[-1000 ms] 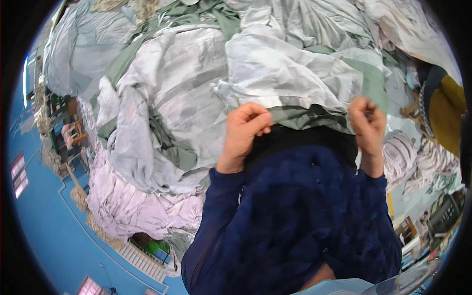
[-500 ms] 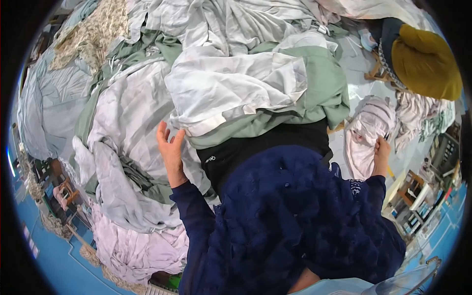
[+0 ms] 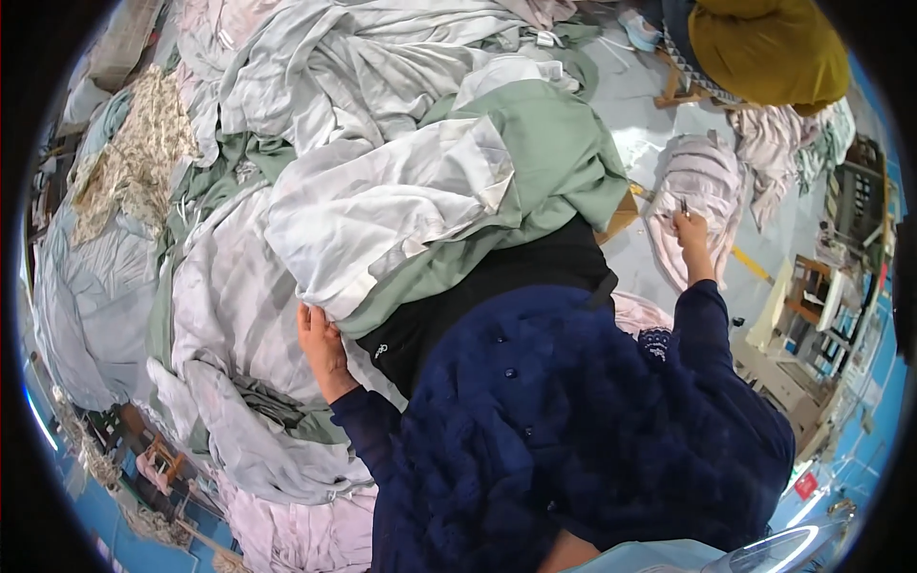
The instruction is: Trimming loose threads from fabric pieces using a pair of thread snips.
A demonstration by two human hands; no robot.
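Observation:
Across my lap lies a white cloth (image 3: pixel 382 210) folded together with a sage green cloth (image 3: pixel 564 143), its lower edge toward me. My left hand (image 3: pixel 323 349) is closed at the near-left corner of the white cloth, fingertips pinching its edge. Off to the right, my right hand (image 3: pixel 692 239) is closed around a small thin metal tool (image 3: pixel 684 206), only its tip showing above the fingers. Just beyond that hand is a pale pink striped bundle of cloth (image 3: pixel 702 172); I cannot tell whether they touch.
Heaps of white and grey cloth (image 3: pixel 334 72) spread ahead and left, with flowered cloth (image 3: pixel 148 143) among them. Pink cloth (image 3: pixel 306 530) hangs at lower left. At upper right sits a person in a mustard garment (image 3: pixel 764 48). Machine tables (image 3: pixel 802 372) stand at far right.
My left hand has gone from open, fingers apart, to closed on the cloth's corner. My right hand stays closed on the small tool. The whole view has shifted and turned.

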